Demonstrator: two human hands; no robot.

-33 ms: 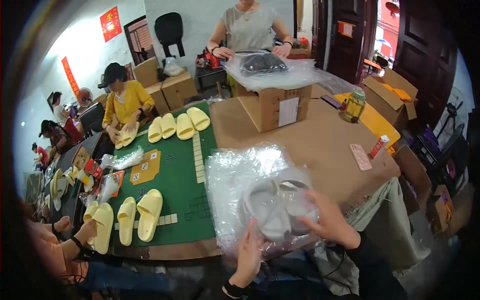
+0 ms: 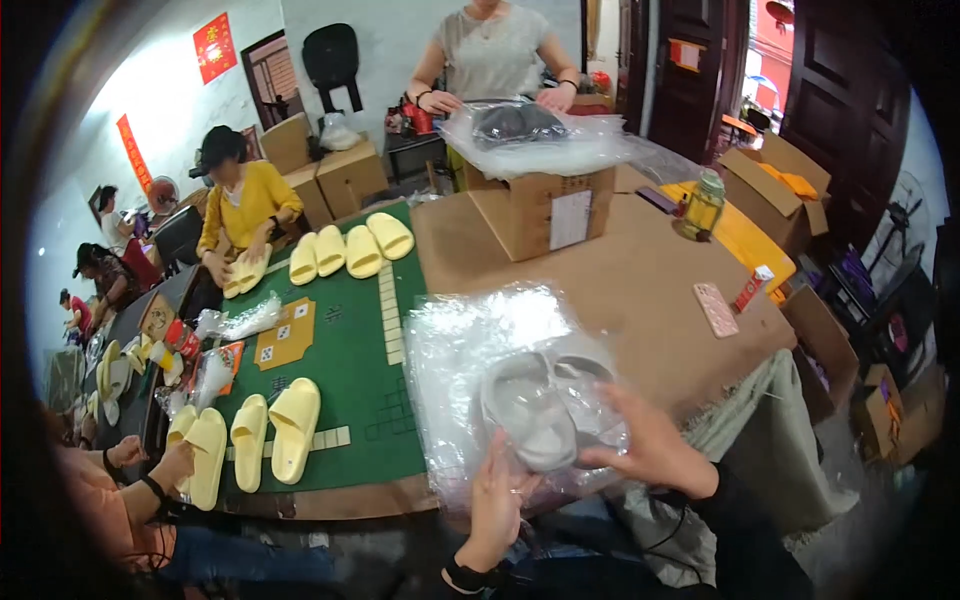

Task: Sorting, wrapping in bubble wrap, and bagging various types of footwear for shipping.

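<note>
Grey slippers: two, bagged; right grip half-curled, holding them; left grip: hold unclear.

Remotely, I note a pink phone on the bench, a glass jar beyond it, a fan far left.

Left grip points upward while right grip angles leftward.

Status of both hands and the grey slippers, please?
Left hand by near edge of grey slide slippers; right hand at their right side; clear plastic around them.
</note>
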